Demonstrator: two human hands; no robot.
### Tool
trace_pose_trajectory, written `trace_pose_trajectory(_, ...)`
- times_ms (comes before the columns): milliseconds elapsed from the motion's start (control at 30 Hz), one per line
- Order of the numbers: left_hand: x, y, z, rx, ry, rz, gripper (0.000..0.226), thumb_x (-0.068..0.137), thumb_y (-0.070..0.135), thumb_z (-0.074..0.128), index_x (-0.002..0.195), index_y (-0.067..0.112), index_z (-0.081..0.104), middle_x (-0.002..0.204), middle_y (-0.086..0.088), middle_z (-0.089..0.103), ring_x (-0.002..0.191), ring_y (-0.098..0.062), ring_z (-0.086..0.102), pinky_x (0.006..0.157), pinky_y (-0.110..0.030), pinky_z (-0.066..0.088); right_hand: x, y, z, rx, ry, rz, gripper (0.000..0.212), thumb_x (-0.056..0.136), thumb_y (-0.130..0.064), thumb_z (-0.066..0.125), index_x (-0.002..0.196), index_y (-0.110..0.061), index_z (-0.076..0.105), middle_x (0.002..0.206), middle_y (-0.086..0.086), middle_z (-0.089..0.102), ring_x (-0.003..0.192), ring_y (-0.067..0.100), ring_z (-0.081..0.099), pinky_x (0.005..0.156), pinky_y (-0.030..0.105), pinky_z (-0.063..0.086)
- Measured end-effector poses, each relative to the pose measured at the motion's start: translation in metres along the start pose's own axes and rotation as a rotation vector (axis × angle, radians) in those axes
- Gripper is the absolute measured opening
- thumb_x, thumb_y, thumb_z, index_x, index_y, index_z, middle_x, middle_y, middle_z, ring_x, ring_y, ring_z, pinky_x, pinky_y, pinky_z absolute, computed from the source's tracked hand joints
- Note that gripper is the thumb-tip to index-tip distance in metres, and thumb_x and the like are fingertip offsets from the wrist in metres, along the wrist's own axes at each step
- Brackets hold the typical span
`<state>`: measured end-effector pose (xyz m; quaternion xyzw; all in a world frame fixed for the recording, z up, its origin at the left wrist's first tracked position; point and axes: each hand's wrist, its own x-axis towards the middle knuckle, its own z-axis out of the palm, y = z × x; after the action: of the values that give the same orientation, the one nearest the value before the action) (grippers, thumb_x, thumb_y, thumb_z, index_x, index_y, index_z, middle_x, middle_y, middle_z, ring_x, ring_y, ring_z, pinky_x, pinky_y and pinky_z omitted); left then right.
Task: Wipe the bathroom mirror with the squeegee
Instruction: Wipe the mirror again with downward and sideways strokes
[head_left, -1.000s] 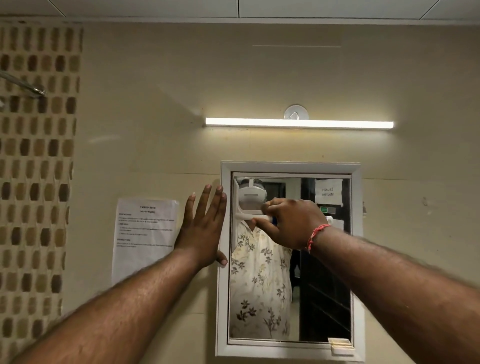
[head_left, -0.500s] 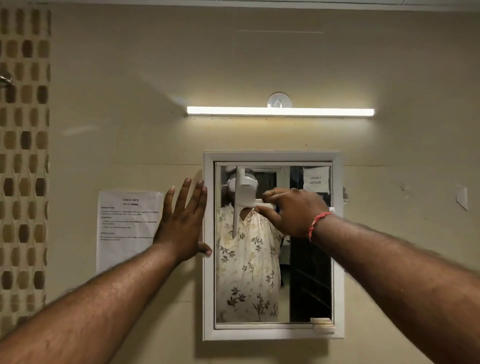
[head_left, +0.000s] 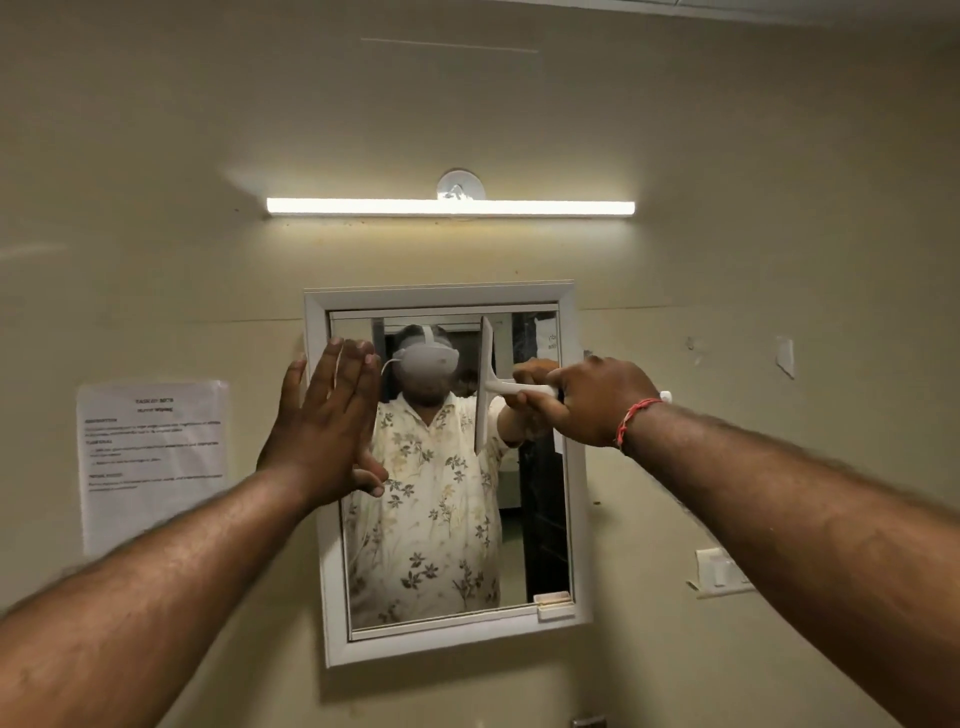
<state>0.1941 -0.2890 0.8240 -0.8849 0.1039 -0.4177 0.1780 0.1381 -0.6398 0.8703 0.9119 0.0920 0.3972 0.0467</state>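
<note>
Facing white-framed mirror (head_left: 441, 296) on beige wall, just under lit tube light (head_left: 449, 208).

Gripping squeegee (head_left: 485, 384) with right hand (head_left: 592, 400), fingers curled tight round the white handle. Holding handle roughly level and blade upright, in mirror's upper half, right of centre, with blade's top end close to the upper frame edge. Looks laid against the glass, but cannot confirm contact along the full length. Butt end of handle visible past the wrist, beside red thread bracelet (head_left: 631, 418).

Holding left hand (head_left: 324, 421) up flat across mirror's left edge, upper part, back of hand to camera. Fingers (head_left: 343, 374) straight, pointing up and pressed close together, with little finger a touch apart and thumb stuck out toward the glass. Cannot tell whether palm touches frame or glass.

Hands at similar height and well apart, with blade between them.

Reflected in glass: person in floral shirt, wearing headset.

On wall left of mirror: printed paper notice (head_left: 153, 467), text too blurred to read.

At mirror's lower right corner: small white catch (head_left: 553, 605) on the frame.

On wall right of mirror, lower down: white switch plate (head_left: 719, 571).
</note>
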Motion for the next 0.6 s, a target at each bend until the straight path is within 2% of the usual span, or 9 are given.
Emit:
trace_pose_trajectory(100,0.007,0.017,-0.006,-0.007,-0.009,0.025,0.178,0.063,0.101,0.075,0.176,0.008,-0.026,0.185,-0.016,-0.035,0.169,-0.04,-0.039,0.139,-0.068,-0.011,-0.005,0.016,0.001,-0.067,-0.021,0.045,0.062,0.101,-0.08,0.032,0.092,-0.034,0.072,0.073,-0.01,0.063,0.068,0.014,0.064,0.068,0.035,0.061)
trace_pose_trajectory(167,0.011,0.027,-0.009,-0.017,-0.003,0.035,0.177,0.064,0.1,0.075,0.177,0.008,-0.025,0.185,-0.016,-0.035,0.169,-0.039,-0.04,0.139,-0.068,-0.011,-0.008,0.027,0.001,-0.106,-0.019,0.064,0.063,0.1,-0.083,0.03,0.081,-0.033,0.065,0.069,-0.011,0.061,0.064,0.013,0.061,0.065,0.034,0.06)
trace_pose_trajectory(400,0.007,0.043,-0.009,-0.05,-0.006,0.044,0.174,0.067,0.098,0.077,0.176,0.01,-0.026,0.182,-0.013,-0.042,0.167,-0.037,-0.044,0.14,-0.067,-0.011,-0.017,0.051,0.005,-0.124,-0.033,0.105,0.064,0.099,-0.084,0.031,0.075,-0.033,0.061,0.066,-0.011,0.059,0.061,0.012,0.058,0.068,0.038,0.063)
trace_pose_trajectory(600,-0.021,0.008,0.0,-0.082,-0.005,-0.029,0.184,0.059,0.096,0.084,0.175,0.013,-0.032,0.185,-0.012,-0.038,0.171,-0.036,-0.037,0.141,-0.064,-0.01,-0.017,0.056,0.012,-0.1,0.027,0.064,0.067,0.097,-0.086,0.027,0.069,-0.032,0.056,0.061,-0.011,0.057,0.057,0.012,0.057,0.063,0.037,0.062)
